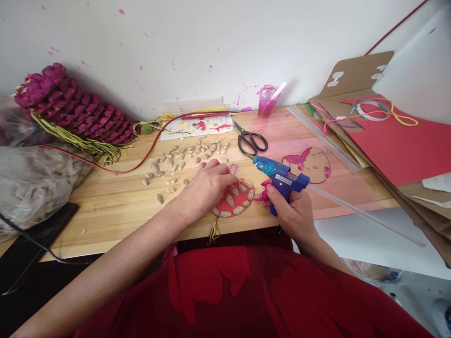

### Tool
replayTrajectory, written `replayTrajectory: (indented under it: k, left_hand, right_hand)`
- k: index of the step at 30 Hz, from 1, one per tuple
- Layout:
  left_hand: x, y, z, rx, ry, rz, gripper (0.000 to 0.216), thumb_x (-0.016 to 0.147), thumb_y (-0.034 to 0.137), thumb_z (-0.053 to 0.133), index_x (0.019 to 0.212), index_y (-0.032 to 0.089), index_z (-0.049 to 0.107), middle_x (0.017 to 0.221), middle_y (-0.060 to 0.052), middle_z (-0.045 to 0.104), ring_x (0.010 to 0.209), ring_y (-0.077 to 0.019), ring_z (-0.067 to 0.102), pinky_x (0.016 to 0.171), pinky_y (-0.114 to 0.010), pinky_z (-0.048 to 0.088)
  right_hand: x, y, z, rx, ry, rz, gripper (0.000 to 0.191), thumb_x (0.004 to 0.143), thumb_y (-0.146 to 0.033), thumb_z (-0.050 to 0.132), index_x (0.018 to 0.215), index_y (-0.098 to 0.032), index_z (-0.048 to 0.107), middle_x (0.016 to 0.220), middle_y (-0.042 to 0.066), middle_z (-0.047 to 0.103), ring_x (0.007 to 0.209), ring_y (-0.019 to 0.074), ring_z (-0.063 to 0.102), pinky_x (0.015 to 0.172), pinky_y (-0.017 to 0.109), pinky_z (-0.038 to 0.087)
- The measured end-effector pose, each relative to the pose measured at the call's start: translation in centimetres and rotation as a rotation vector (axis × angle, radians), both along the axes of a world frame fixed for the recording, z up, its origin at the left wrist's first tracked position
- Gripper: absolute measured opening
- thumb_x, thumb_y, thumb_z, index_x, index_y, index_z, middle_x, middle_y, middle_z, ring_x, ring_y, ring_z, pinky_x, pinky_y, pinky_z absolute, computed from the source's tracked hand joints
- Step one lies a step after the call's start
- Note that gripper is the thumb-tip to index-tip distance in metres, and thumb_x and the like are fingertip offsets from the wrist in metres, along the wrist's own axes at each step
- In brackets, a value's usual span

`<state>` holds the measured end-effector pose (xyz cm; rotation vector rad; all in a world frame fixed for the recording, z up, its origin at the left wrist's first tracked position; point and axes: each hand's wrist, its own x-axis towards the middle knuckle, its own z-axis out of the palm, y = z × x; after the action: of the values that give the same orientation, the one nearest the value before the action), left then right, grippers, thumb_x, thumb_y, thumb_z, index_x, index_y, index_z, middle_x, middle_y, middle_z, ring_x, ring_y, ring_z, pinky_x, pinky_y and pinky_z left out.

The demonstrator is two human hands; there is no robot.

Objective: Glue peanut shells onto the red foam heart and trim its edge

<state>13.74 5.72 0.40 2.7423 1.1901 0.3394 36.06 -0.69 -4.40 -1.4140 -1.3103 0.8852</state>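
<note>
My right hand (298,211) is wrapped round the handle of a blue hot glue gun (278,174), whose nozzle points up and left. My left hand (213,185) reaches over a red shape (222,205) near the table's front edge, fingertips brought together at its upper side; what they hold, if anything, is hidden. Peanuts in their shells (238,210) lie along the shape's rim and on its middle. A pink loop (233,169) shows at its top, and a yellow-green tassel (213,232) hangs from its lower left. Loose peanuts (171,162) are scattered behind my left hand.
Black-handled scissors (252,141) lie behind the glue gun. A pink-stained cup (267,103) stands by the wall. Left are a purple bundle (81,110) and a plastic bag (35,183); a red cord (151,145) crosses the table. Right are a heart-shaped card (313,164) and cardboard (352,70).
</note>
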Motion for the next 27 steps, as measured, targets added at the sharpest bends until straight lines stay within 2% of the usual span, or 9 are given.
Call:
replayTrajectory:
  k: [4, 6, 7, 10, 13, 15, 21, 27]
  left_hand:
    - [-1.8, -1.0, 0.5, -0.014, -0.123, 0.132, 0.021, 0.097, 0.013, 0.053, 0.106, 0.017, 0.072, 0.096, -0.008, 0.067, 0.091, -0.0237, 0.062, 0.083, -0.039, 0.052]
    - [-2.9, -2.2, 0.4, -0.062, -0.197, 0.223, 0.019, 0.096, 0.018, 0.058, 0.112, 0.018, 0.068, 0.103, -0.008, 0.067, 0.093, -0.0228, 0.065, 0.083, -0.038, 0.055]
    - [-3.4, -2.9, 0.1, -0.089, -0.222, 0.252, 0.023, 0.094, 0.022, 0.062, 0.117, 0.018, 0.064, 0.107, -0.008, 0.066, 0.096, -0.0235, 0.066, 0.084, -0.039, 0.057]
    - [-4.2, -5.2, -1.0, -0.121, -0.270, 0.351, 0.058, 0.086, 0.028, 0.074, 0.139, 0.021, 0.049, 0.129, -0.012, 0.059, 0.113, -0.0278, 0.065, 0.092, -0.043, 0.058]
    - [-4.2, -6.7, -2.2, -0.128, -0.297, 0.352, 0.085, 0.080, 0.030, 0.080, 0.151, 0.028, 0.035, 0.142, -0.014, 0.050, 0.129, -0.0319, 0.058, 0.103, -0.049, 0.055]
    - [-4.1, -7.1, -2.7, -0.113, -0.301, 0.343, 0.093, 0.079, 0.029, 0.081, 0.155, 0.031, 0.028, 0.147, -0.014, 0.046, 0.138, -0.0343, 0.052, 0.110, -0.052, 0.050]
    - [-4.1, -6.3, -3.0, -0.081, -0.284, 0.306, 0.090, 0.085, 0.022, 0.072, 0.159, 0.031, 0.022, 0.151, -0.016, 0.045, 0.142, -0.0346, 0.048, 0.112, -0.056, 0.047]
    - [-4.5, -4.9, -2.7, -0.090, -0.227, 0.253, 0.076, 0.086, 0.015, 0.062, 0.155, 0.023, 0.031, 0.150, -0.018, 0.047, 0.140, -0.0322, 0.051, 0.108, -0.051, 0.052]
  right_hand:
    - [0.1, -0.1, -0.1, -0.023, 0.017, -0.008, 0.034, 0.093, -0.053, 0.065, 0.096, -0.020, 0.073, 0.083, 0.005, 0.075, 0.066, 0.0189, 0.065, 0.063, 0.032, 0.052]
    - [0.1, 0.0, 0.0, -0.032, 0.046, -0.008, 0.034, 0.092, -0.053, 0.065, 0.094, -0.020, 0.072, 0.077, 0.004, 0.073, 0.064, 0.0186, 0.064, 0.061, 0.031, 0.051]
    - [0.1, 0.0, 0.1, -0.032, 0.063, -0.012, 0.035, 0.092, -0.053, 0.066, 0.092, -0.019, 0.072, 0.074, 0.004, 0.072, 0.064, 0.0185, 0.064, 0.061, 0.031, 0.050]
    - [0.1, 0.2, 0.4, -0.035, 0.118, -0.036, 0.035, 0.090, -0.053, 0.067, 0.085, -0.019, 0.072, 0.074, 0.004, 0.070, 0.067, 0.0178, 0.063, 0.061, 0.029, 0.049]
    - [0.3, 0.6, 0.5, -0.073, 0.171, -0.049, 0.036, 0.090, -0.055, 0.067, 0.088, -0.019, 0.073, 0.077, 0.004, 0.071, 0.070, 0.0183, 0.063, 0.061, 0.028, 0.048]
    - [0.3, 0.8, 0.5, -0.118, 0.182, -0.047, 0.038, 0.090, -0.057, 0.067, 0.093, -0.019, 0.073, 0.079, 0.004, 0.072, 0.073, 0.0192, 0.065, 0.061, 0.028, 0.048]
    - [0.4, 0.9, 0.8, -0.170, 0.214, -0.017, 0.040, 0.088, -0.060, 0.068, 0.093, -0.020, 0.072, 0.080, 0.004, 0.073, 0.075, 0.0197, 0.068, 0.068, 0.029, 0.051]
    - [0.0, 0.4, 2.1, -0.190, 0.281, -0.022, 0.039, 0.085, -0.058, 0.072, 0.091, -0.019, 0.074, 0.075, 0.003, 0.072, 0.063, 0.0161, 0.065, 0.059, 0.027, 0.050]
